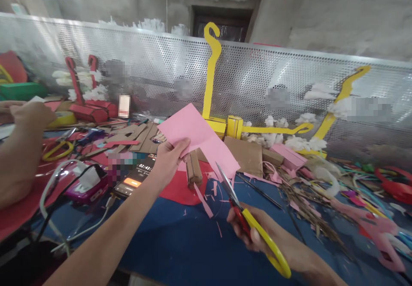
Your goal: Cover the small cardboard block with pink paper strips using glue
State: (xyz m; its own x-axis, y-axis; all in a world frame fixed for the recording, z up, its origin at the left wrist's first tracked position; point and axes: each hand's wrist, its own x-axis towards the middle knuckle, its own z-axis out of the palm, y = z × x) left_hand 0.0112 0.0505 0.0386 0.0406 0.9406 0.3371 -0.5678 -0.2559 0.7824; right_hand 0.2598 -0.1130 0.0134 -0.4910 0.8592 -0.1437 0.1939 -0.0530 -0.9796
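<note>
My left hand [172,159] pinches a pink sheet of paper [196,133] by its lower left edge and holds it up above the table. The sheet has an L-like outline, with a notch cut from its lower side. In my right hand [254,230] is a pair of scissors [240,208] with yellow and red handles. Its blade tips meet the sheet's lower right part, and the blades look nearly closed. Below the sheet, a small brown cardboard roll [194,168] rests on red paper [180,187], with a narrow pink strip [203,200] beside it.
Yellow hook-topped shapes [210,71] stand by a perforated metal panel [154,67]. A phone [133,181] and purple device [85,185] with cables lie left, near a co-worker's arm [19,157]. A pink glue gun [370,226] and piled scraps [309,208] lie right on the blue tabletop [167,243].
</note>
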